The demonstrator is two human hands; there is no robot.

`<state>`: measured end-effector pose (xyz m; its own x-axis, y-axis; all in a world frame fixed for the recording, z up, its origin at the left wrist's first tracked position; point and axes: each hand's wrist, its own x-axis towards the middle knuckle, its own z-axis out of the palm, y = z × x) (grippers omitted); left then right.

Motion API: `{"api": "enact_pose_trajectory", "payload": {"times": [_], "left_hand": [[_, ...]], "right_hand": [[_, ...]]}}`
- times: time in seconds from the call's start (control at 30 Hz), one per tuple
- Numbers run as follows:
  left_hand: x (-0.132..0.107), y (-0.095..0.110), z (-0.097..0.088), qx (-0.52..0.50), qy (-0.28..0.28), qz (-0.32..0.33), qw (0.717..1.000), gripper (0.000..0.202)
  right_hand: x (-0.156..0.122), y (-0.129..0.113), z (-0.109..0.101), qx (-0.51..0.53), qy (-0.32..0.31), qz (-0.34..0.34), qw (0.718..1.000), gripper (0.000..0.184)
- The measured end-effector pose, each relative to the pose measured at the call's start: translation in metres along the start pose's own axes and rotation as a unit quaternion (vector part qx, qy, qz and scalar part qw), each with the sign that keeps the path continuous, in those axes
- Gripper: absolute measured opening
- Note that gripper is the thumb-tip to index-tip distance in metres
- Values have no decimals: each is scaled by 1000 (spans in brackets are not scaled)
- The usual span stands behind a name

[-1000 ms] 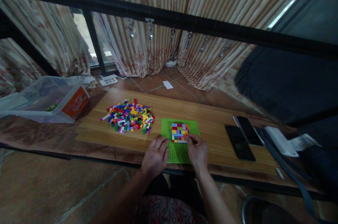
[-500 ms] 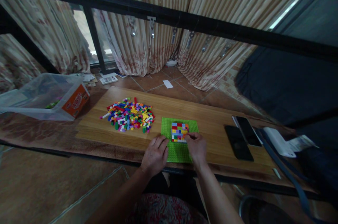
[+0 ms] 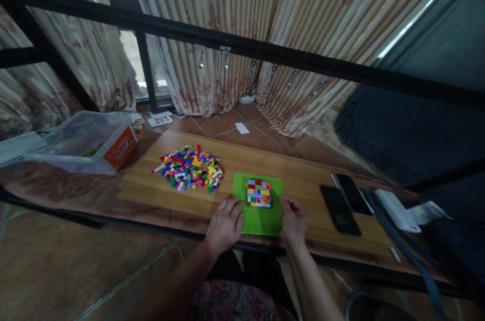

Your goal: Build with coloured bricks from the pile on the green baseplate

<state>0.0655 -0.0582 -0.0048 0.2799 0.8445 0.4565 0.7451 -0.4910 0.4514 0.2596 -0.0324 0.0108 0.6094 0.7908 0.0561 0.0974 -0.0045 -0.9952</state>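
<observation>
both hands are parked low in the middle of the frame, one on each side of the green baseplate [image 3: 261, 224]. the left hand [image 3: 224, 223] lies flat and relaxed, fingers [image 3: 234, 208] slightly spread, tips touching the plate's left edge and the wooden board [image 3: 303, 179] beside it. nothing is in it, it's just resting there palm down.

the right hand [image 3: 293, 220] sits at the plate's right edge with its fingers loosely curled, thumb and forefinger close together right by the rim. no brick shows between them, and honestly i can't tell if it's nipping the plate's edge or just leaning on it, too small and dim.

the brick block [image 3: 259, 193], a flat multicoloured square, is stuck on the upper half of the baseplate, just above and between the two hands. neither hand touches it.

left of the plate there's a heap of loose bricks [image 3: 189, 174] on the board, well apart from the left hand. further toward the left edge of the frame is a clear plastic bin [image 3: 87, 142]. two dark phones [image 3: 335, 202] lie side by side on the right part of the board.
</observation>
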Motion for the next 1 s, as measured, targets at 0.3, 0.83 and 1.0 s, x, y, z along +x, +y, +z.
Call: {"api": "enact_pose_trajectory", "payload": {"times": [0.3, 0.83, 1.0], "left_hand": [[-1, 0, -1, -16, 13, 2, 1000, 31], [-5, -2, 7, -50, 22, 4, 999, 34], [-5, -2, 9, -66, 33, 11, 997, 30]], "right_hand": [[2, -29, 6, 21, -20, -29, 999, 32], [-38, -37, 109, -189, -347, -209, 894, 23], [-29, -32, 140, -294, -367, -242, 849, 23]]}}
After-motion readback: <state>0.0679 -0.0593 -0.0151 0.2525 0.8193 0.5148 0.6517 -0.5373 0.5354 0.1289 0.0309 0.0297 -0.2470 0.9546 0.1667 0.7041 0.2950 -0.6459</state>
